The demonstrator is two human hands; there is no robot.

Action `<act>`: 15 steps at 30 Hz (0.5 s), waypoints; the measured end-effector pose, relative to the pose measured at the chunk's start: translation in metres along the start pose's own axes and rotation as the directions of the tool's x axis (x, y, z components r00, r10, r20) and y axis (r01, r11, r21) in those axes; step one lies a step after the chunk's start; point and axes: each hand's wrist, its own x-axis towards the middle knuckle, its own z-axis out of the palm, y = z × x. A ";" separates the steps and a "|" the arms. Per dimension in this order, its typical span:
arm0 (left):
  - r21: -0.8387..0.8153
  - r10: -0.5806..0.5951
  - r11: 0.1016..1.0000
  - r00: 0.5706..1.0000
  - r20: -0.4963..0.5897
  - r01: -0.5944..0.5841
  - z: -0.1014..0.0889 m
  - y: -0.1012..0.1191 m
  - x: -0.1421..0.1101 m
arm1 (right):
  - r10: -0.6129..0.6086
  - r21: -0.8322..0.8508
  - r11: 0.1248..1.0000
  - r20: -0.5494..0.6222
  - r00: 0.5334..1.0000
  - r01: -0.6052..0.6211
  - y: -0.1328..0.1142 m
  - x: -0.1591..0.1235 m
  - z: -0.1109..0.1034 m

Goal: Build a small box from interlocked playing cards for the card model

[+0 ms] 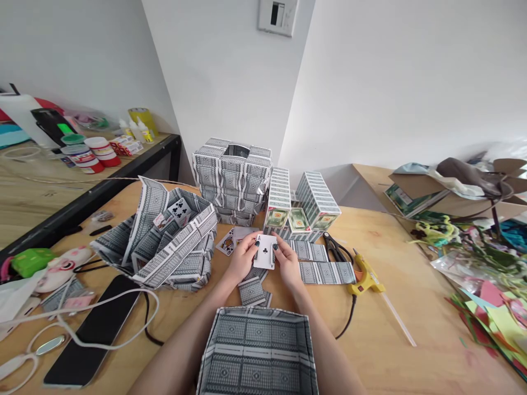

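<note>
I see a wooden table [395, 307] set against a pale wall [411, 82], with a dark-edged bench [152, 151] of bottles and jars off to the left and an open cardboard box [436, 197] over on the right. Both hands are pinching one playing card, the ace of clubs [265, 252], upright and face toward me: the left hand [244, 257] grips its left edge, the right hand [287, 260] its right edge. Loose cards [251, 291] lie just below the hands, and nearer me sits a card-covered tray [257, 351] between the forearms. Beyond the hands stand card boxes [300, 219]; right of them rests a yellow glue gun [365, 278].
</note>
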 end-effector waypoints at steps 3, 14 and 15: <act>0.019 0.007 1.000 1.000 0.017 -0.007 0.000 0.000 -0.001 | 0.013 0.023 1.000 -0.004 1.000 -0.013 0.000 0.000 0.001; 0.137 0.054 0.989 0.999 -0.001 -0.053 -0.002 -0.003 -0.001 | 0.041 0.010 0.999 -0.012 0.999 -0.041 -0.004 -0.002 0.004; 0.142 0.052 0.989 0.999 -0.001 -0.051 -0.002 -0.002 -0.002 | 0.040 0.017 0.999 -0.003 0.999 -0.040 -0.004 -0.001 0.005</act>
